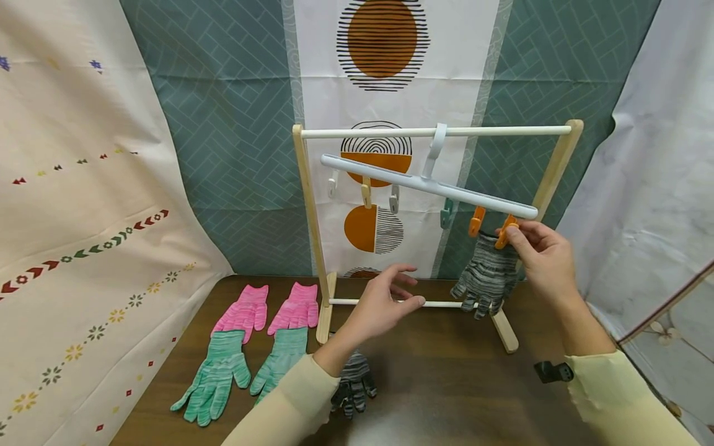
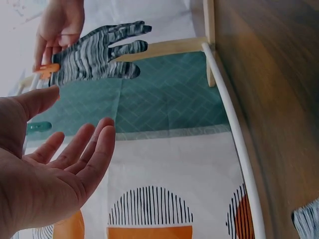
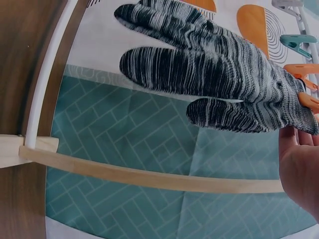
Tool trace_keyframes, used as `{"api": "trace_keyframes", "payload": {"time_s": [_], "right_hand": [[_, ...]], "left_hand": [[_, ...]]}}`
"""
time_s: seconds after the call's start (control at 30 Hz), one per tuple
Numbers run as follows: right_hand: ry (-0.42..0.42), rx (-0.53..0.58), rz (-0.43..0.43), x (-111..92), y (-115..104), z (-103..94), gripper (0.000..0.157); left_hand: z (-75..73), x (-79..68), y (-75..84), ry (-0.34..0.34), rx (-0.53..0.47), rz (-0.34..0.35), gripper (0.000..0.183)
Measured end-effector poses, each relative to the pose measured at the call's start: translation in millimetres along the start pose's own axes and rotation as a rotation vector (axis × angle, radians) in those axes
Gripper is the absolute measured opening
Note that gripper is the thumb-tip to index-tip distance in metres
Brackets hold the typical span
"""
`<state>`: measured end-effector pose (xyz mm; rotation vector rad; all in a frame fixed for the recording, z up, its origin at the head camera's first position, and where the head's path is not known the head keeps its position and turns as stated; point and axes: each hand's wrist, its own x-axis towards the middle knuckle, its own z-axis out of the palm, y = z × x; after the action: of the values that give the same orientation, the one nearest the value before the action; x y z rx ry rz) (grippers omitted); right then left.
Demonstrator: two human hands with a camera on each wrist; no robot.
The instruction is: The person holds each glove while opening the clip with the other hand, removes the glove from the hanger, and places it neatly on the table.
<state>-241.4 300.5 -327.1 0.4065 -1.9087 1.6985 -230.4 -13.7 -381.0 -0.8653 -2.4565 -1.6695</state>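
My right hand pinches an orange clip at the lower right end of a white clip hanger. From that end a black-and-grey knit glove dangles fingers down, its cuff at the clip. In the right wrist view, the glove's cuff meets the orange clips beside my fingers. The hanger hooks over the rack's top bar and tilts down to the right. My left hand is in the air left of the glove, fingers spread and holding nothing; the left wrist view shows its bare palm.
The wooden rack has white bars. More clips, including a yellow clip and a teal clip, hang along the hanger. Pink gloves, green gloves and another black-and-grey glove lie on the brown table.
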Motion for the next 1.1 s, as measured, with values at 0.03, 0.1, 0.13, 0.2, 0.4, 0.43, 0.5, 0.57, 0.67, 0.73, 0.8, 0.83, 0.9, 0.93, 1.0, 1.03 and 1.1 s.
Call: {"api": "trace_keyframes", "payload": {"time_s": [0.03, 0.1, 0.13, 0.2, 0.4, 0.43, 0.5, 0.57, 0.67, 0.73, 0.8, 0.83, 0.9, 0.93, 1.0, 1.03, 1.1], "right_hand": [[-0.004, -0.005, 0.003, -0.8, -0.2, 0.2, 0.028], [-0.006, -0.013, 0.005, -2.3, -0.5, 0.7, 0.028], [-0.006, -0.010, 0.005, -2.9, -0.8, 1.1, 0.028], [-0.003, 0.010, 0.002, -4.0, -1.3, 2.1, 0.026], [-0.014, 0.062, 0.003, -8.6, -4.8, 6.1, 0.023], [-0.016, 0.057, 0.005, -9.6, -5.6, 6.9, 0.023], [-0.015, 0.035, 0.010, -11.4, -7.2, 8.3, 0.023], [-0.010, -0.017, 0.013, -13.2, -8.7, 10.0, 0.023], [-0.005, -0.066, 0.024, -15.6, -10.1, 12.7, 0.024], [-0.005, -0.063, 0.033, -17.0, -10.3, 14.7, 0.024], [-0.005, -0.043, 0.040, -17.9, -10.1, 16.9, 0.026], [-0.005, -0.042, 0.040, -18.3, -10.0, 18.1, 0.026], [-0.007, -0.020, 0.043, -18.8, -9.6, 20.2, 0.027], [-0.008, -0.010, 0.044, -18.9, -9.4, 21.2, 0.027], [-0.011, 0.009, 0.046, -19.3, -9.3, 23.0, 0.028], [-0.012, 0.012, 0.048, -19.5, -9.3, 23.7, 0.028], [-0.012, 0.037, 0.050, -19.7, -9.4, 25.3, 0.028]], "left_hand": [[1.8, 2.5, 0.8, 0.000, -0.004, -0.001, 0.055], [5.2, 7.3, 2.8, -0.002, -0.021, -0.003, 0.055], [6.9, 9.5, 3.5, -0.002, -0.032, -0.003, 0.055], [10.1, 13.9, 5.4, -0.003, -0.055, -0.002, 0.056], [21.3, 24.9, 10.3, -0.012, -0.090, 0.006, 0.056], [23.4, 26.5, 11.0, -0.015, -0.090, 0.007, 0.056], [27.4, 29.5, 12.6, -0.021, -0.095, 0.008, 0.056], [31.5, 32.5, 13.9, -0.026, -0.110, 0.007, 0.056], [37.4, 37.4, 16.6, -0.032, -0.146, 0.009, 0.055], [41.2, 40.9, 17.8, -0.034, -0.159, 0.007, 0.054], [44.6, 44.3, 19.0, -0.032, -0.162, 0.005, 0.054], [46.0, 45.9, 19.5, -0.031, -0.164, 0.005, 0.054], [48.4, 48.6, 20.1, -0.025, -0.164, -0.003, 0.054], [49.3, 49.7, 20.4, -0.023, -0.163, -0.006, 0.054], [50.6, 51.3, 21.2, -0.019, -0.166, -0.013, 0.053], [51.3, 52.1, 21.4, -0.017, -0.168, -0.018, 0.052], [52.7, 53.8, 22.4, -0.012, -0.166, -0.027, 0.051]]}}
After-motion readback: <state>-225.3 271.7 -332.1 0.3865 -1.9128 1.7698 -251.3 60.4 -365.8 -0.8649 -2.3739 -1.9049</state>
